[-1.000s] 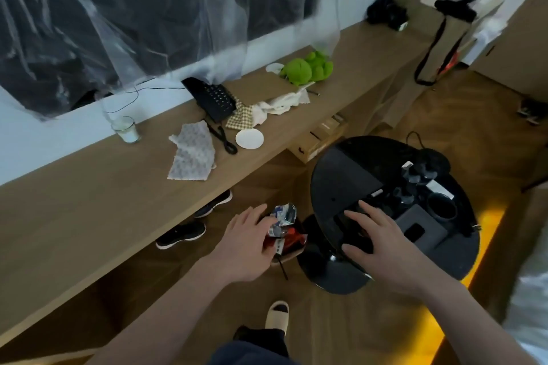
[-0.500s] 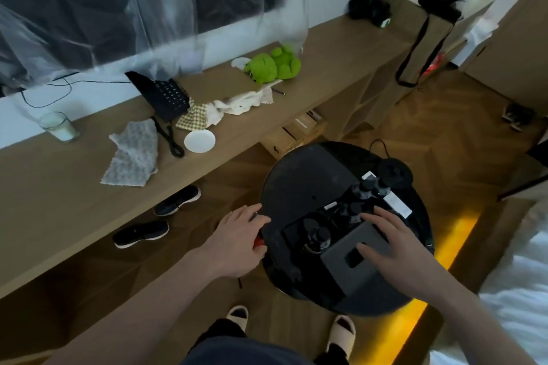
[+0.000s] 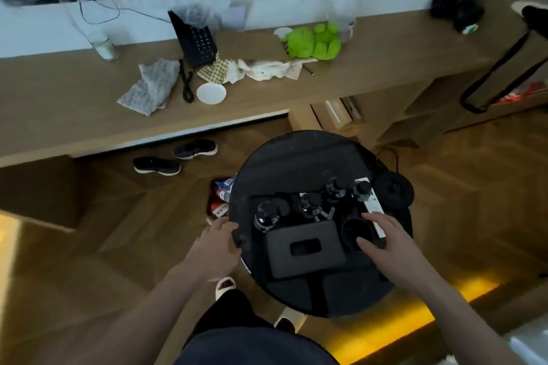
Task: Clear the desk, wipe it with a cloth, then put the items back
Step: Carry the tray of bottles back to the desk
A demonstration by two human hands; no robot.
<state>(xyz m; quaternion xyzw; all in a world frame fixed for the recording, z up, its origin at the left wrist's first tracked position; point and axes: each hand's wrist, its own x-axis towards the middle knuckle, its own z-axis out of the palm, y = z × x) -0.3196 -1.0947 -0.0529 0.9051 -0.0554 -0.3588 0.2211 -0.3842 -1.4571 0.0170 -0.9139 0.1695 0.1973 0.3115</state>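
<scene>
Desk items now sit grouped on the round black side table (image 3: pixel 296 157), which has come from my right to straight in front of me within the last second. My left grip (image 3: pixel 218 241) curls round its rim at nine o'clock; my right grip (image 3: pixel 385 241) lies flat and open over the matte black tray (image 3: pixel 305 249). I judge clearing only partly done: at twelve o'clock the wooden table (image 3: pixel 74 104) carries a crumpled grey cloth (image 3: pixel 151 87), glossy white saucer (image 3: pixel 211 93), phone (image 3: pixel 195 41), plush green toy (image 3: pixel 314 40).
</scene>
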